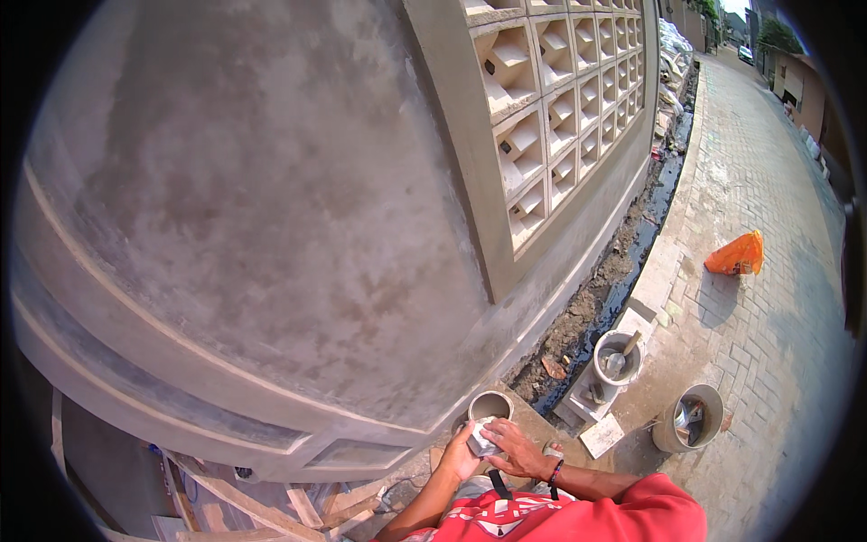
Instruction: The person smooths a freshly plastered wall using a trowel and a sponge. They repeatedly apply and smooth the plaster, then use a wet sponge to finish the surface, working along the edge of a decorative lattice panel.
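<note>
Both hands meet low in front of me, just above my red shirt. Fingers of my left hand (461, 454) close round one side of a small whitish-grey piece (485, 437) that looks like folded paper or sheet; its exact kind is too small to tell. From the other side my right hand (517, 449), with a dark beaded band at the wrist, grips it too. Right beyond the hands stands a round grey bucket (491, 406) at the foot of the wall. A grey, patchily plastered wall (298, 199) rises on the left and ahead.
Pale vent blocks (564, 117) fill a framed opening. A wet drain ditch (646, 248) follows the wall. To the right are a white bucket (619, 358) with a tool, a larger bucket (688, 418) and an orange bag (736, 255) on paving. Loose timber (244, 501) lies lower left.
</note>
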{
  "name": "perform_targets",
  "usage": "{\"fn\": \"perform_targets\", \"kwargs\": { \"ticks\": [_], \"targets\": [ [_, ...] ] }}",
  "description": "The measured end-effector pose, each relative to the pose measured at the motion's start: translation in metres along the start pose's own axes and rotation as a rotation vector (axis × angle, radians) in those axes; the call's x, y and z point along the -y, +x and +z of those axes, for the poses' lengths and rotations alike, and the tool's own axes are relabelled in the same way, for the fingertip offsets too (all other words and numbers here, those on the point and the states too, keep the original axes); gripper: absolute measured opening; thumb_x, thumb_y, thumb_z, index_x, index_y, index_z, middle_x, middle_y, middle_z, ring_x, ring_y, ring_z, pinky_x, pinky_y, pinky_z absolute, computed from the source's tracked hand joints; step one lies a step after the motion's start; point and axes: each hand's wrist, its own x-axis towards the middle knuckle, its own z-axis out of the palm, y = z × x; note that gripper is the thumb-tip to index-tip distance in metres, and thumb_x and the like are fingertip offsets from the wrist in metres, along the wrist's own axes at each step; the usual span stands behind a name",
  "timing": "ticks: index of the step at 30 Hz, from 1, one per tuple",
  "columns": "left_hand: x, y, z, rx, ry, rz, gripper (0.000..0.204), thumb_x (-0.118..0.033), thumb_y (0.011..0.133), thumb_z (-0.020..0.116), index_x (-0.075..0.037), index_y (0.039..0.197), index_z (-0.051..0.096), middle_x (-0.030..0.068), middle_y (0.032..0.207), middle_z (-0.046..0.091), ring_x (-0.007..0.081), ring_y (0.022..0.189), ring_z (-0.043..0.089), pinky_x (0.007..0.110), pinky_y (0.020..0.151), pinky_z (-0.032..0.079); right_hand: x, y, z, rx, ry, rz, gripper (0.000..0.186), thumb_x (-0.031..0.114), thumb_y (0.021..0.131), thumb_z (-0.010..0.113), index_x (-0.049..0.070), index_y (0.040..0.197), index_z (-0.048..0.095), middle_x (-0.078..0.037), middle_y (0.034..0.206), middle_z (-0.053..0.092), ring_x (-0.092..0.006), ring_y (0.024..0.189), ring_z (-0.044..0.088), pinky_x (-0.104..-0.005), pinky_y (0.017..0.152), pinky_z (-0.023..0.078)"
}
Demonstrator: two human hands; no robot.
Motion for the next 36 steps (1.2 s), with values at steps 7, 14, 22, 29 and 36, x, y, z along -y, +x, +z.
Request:
{"fn": "perform_targets", "kwargs": {
  "ticks": [7,14,22,29,36],
  "targets": [
    [0.002,0.016,-0.017,-0.127,0.320,0.031,0.043,-0.007,0.093,0.063,-0.006,0.132,0.045,0.0132,0.119,0.061,0.0242,0.107,0.064,0.042,0.092,0.054,-0.063,-0.059,-0.019,0.362,-0.495,0.583,0.043,0.039,0.089,0.064,0.000,0.107,0.071,-0.022,0.121,0.063,-0.0379,0.121,0.053,-0.0542,0.103,0.037],
    [0.004,0.025,-0.012,-0.146,0.408,0.035,0.042,0.001,0.088,0.067,-0.003,0.125,0.047,0.0176,0.114,0.064,0.0272,0.099,0.067,0.042,0.086,0.058,-0.047,-0.064,-0.113,-0.110,-0.169,0.540,0.080,-0.002,0.080,0.053,0.005,0.154,0.024,-0.028,0.113,0.059,-0.0439,0.101,0.060,-0.0502,0.087,0.048],
    [0.039,0.055,0.030,-0.076,0.540,0.098,0.029,-0.010,0.089,0.073,-0.004,0.106,0.050,0.0093,0.097,0.061,0.0194,0.084,0.063,0.034,0.071,0.054,0.034,-0.034,-0.037,-0.013,-0.068,0.665,0.078,0.033,0.088,0.070,0.009,0.152,0.032,-0.026,0.145,0.038,-0.0492,0.127,0.043,-0.0545,0.103,0.042],
    [0.057,0.069,0.034,-0.039,0.780,0.320,0.022,-0.021,0.097,0.065,-0.003,0.095,0.053,0.0033,0.086,0.057,0.0100,0.071,0.053,0.025,0.061,0.044,-0.001,-0.051,-0.037,-0.039,-0.308,0.560,0.077,0.060,0.094,0.050,0.015,0.153,0.032,-0.028,0.154,0.029,-0.0557,0.133,0.034,-0.0665,0.106,0.032],
    [0.053,0.055,0.050,-0.006,0.886,0.377,0.026,-0.017,0.103,0.052,0.001,0.122,0.055,0.0077,0.107,0.062,0.0121,0.094,0.058,0.028,0.085,0.046,-0.064,-0.071,-0.108,-0.311,-0.334,0.855,0.044,0.014,0.094,0.056,0.001,0.136,0.051,-0.024,0.087,0.065,-0.0422,0.080,0.063,-0.0491,0.071,0.050]
  ]
}}
